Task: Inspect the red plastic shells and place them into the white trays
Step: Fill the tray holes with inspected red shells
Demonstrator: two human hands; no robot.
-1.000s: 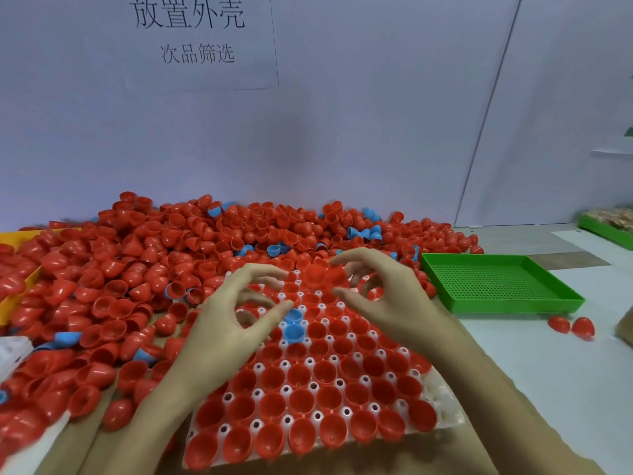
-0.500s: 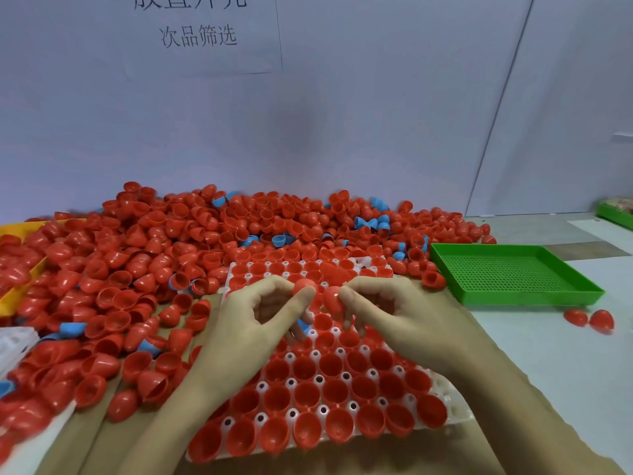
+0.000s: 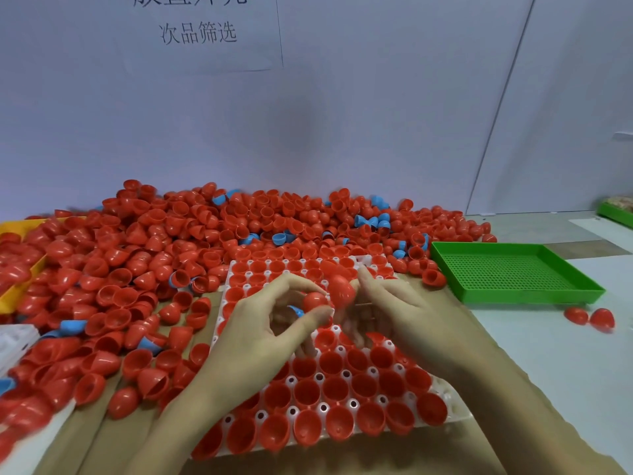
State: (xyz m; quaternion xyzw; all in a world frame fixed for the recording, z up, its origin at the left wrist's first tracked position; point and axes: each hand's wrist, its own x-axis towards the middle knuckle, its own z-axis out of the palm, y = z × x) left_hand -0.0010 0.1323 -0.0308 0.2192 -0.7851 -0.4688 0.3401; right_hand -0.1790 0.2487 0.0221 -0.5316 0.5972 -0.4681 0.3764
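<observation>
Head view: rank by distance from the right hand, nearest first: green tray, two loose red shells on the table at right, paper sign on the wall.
From the right hand:
1. green tray, just to its right on the table.
2. two loose red shells, further right, past the tray's near corner.
3. paper sign, high on the back wall, far behind the pile.

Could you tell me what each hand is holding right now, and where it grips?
Each pinches one red shell by its rounded outside: left hand the lower shell, right hand the blurred upper shell.

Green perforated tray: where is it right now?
In the head view the green perforated tray sits on the right, just past the right edge of the loose red shell pile, with two stray red shells near its front right corner.
</observation>
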